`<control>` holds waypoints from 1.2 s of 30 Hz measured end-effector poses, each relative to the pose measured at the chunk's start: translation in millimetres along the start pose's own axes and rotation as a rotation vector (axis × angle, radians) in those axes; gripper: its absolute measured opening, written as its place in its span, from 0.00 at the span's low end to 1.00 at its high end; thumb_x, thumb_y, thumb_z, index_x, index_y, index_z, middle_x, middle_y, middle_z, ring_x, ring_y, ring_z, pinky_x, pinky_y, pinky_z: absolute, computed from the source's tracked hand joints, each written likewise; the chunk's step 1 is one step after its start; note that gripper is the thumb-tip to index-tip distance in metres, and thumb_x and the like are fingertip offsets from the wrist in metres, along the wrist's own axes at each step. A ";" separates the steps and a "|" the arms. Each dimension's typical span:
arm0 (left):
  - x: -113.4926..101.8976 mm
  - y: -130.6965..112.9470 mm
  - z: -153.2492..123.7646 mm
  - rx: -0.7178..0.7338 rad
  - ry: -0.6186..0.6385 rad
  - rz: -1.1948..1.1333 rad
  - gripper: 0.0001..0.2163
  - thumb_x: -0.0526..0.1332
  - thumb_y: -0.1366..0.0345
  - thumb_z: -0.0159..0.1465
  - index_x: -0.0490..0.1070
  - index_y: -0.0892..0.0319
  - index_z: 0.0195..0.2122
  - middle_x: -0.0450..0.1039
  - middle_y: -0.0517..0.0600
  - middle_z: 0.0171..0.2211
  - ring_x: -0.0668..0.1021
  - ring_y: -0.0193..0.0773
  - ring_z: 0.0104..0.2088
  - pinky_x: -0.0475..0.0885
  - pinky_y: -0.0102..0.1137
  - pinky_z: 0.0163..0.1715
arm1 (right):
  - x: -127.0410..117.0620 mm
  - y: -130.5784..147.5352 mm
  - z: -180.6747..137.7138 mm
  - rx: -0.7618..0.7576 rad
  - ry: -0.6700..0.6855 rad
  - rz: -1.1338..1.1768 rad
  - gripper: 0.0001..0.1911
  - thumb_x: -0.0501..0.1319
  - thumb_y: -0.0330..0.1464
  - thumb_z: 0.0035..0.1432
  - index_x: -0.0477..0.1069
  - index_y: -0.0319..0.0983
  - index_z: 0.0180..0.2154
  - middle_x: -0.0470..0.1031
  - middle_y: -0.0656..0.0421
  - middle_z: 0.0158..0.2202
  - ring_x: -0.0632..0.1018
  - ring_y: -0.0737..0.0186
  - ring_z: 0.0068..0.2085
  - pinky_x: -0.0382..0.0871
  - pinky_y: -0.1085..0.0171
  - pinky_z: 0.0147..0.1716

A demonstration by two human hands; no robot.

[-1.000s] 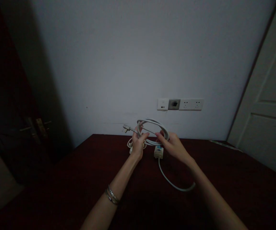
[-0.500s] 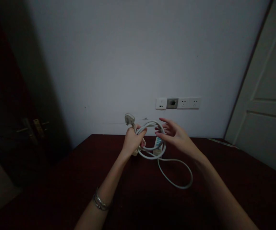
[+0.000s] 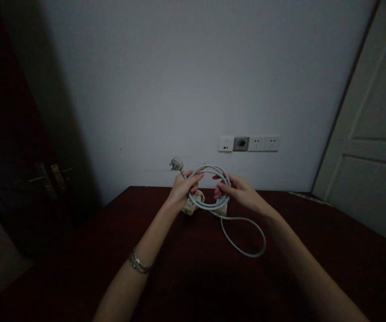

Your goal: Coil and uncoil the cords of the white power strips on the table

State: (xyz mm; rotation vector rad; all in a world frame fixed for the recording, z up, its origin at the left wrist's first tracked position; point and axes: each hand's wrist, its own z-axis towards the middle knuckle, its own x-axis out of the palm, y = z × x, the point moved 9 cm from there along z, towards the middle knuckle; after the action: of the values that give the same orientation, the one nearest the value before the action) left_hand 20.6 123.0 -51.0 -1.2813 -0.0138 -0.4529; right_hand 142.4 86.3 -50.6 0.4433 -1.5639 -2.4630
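A white power cord [image 3: 209,206] is wound into a round coil, held up between my hands above the table. My left hand [image 3: 183,188] is closed around the coil's left side, and the cord's plug [image 3: 176,164] sticks up beyond its thumb. On the right side of the coil, my right hand [image 3: 235,188] pinches the loops with bent fingers. One loose loop of cord hangs lower right. Behind the coil stands a white power strip [image 3: 221,210], mostly covered by the loops and my fingers. Another off-white corded item [image 3: 189,207] lies behind my left hand, its kind unclear.
The dark red table [image 3: 179,277] reaches to the wall. Wall sockets [image 3: 263,144] and a grey plate [image 3: 241,144] sit above its far edge. A thin flat strip [image 3: 310,198] lies at the table's back right. A dark door [image 3: 21,179] is at left, a pale panelled door [image 3: 377,134] at right.
My right hand has closed from spread fingers onto the coil's right side. The loops are gathered closer together, and my left hand with the plug has shifted slightly left.
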 end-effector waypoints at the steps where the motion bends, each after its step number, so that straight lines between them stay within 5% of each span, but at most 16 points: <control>1: 2.4 3.0 0.8 -0.038 0.070 -0.044 0.10 0.66 0.65 0.52 0.64 0.61 0.28 0.51 0.36 0.10 0.58 0.23 0.10 0.56 0.21 0.13 | 1.8 2.7 -0.9 -0.011 0.023 0.054 0.14 0.59 0.37 0.54 0.63 0.37 0.40 0.68 0.62 0.25 0.72 0.67 0.25 0.68 0.64 0.28; 9: 21.3 27.7 -16.4 -0.364 0.456 -0.275 0.06 0.59 0.68 0.59 0.68 0.63 0.25 0.51 0.38 0.11 0.55 0.22 0.12 0.68 0.26 0.26 | 5.3 -8.1 -2.2 0.030 0.075 0.430 0.12 0.62 0.35 0.52 0.65 0.36 0.36 0.50 0.70 0.18 0.50 0.77 0.18 0.49 0.71 0.18; 14: 26.5 31.8 -15.3 -0.352 0.386 -0.266 0.18 0.58 0.64 0.60 0.54 0.59 0.16 0.45 0.36 0.07 0.48 0.22 0.08 0.57 0.23 0.13 | 3.7 -15.8 1.9 0.033 0.016 0.210 0.16 0.60 0.44 0.53 0.61 0.39 0.33 0.49 0.70 0.17 0.52 0.76 0.16 0.46 0.72 0.15; 18: 20.5 25.5 -13.3 -0.324 0.284 -0.199 0.18 0.59 0.68 0.57 0.49 0.58 0.16 0.44 0.36 0.06 0.48 0.21 0.08 0.50 0.21 0.10 | 3.9 -2.6 -4.0 -0.026 0.018 -0.074 0.18 0.56 0.45 0.56 0.63 0.38 0.39 0.62 0.65 0.23 0.65 0.71 0.22 0.61 0.68 0.22; 21: 14.8 8.1 -14.4 -0.277 0.265 -0.196 0.19 0.60 0.67 0.56 0.49 0.58 0.16 0.45 0.36 0.06 0.47 0.22 0.08 0.46 0.21 0.09 | 10.6 -7.2 -15.3 -0.023 0.133 -0.241 0.25 0.57 0.45 0.55 0.62 0.37 0.49 0.70 0.56 0.37 0.72 0.63 0.36 0.68 0.61 0.37; 24: 3.8 -14.0 -13.5 -0.224 0.231 -0.209 0.20 0.61 0.66 0.55 0.46 0.58 0.16 0.45 0.36 0.06 0.47 0.22 0.08 0.46 0.21 0.08 | 21.0 -38.0 -31.0 0.081 0.331 -0.373 0.28 0.62 0.45 0.50 0.65 0.38 0.49 0.72 0.54 0.42 0.73 0.59 0.42 0.67 0.58 0.43; 30: -35.8 -51.4 -8.5 -0.207 0.155 -0.100 0.23 0.62 0.66 0.54 0.43 0.57 0.15 0.45 0.37 0.06 0.48 0.21 0.07 0.47 0.20 0.08 | -4.2 -94.3 -62.6 0.382 0.388 -0.440 0.18 0.60 0.45 0.52 0.69 0.35 0.27 0.70 0.59 0.21 0.72 0.65 0.24 0.65 0.65 0.26; 36: -48.8 -51.8 -26.5 -0.376 0.323 0.158 0.20 0.65 0.68 0.52 0.51 0.57 0.13 0.48 0.39 0.07 0.49 0.20 0.08 0.45 0.20 0.09 | -47.1 -67.1 -81.6 0.373 0.326 -0.249 0.16 0.61 0.43 0.51 0.71 0.34 0.27 0.70 0.59 0.22 0.69 0.69 0.22 0.61 0.67 0.23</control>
State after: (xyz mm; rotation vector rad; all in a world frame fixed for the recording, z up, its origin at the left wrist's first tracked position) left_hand -47.4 103.1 -23.9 -1.5488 0.4600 -0.5368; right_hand 214.9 60.5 -136.9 1.0982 -1.9129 -2.1042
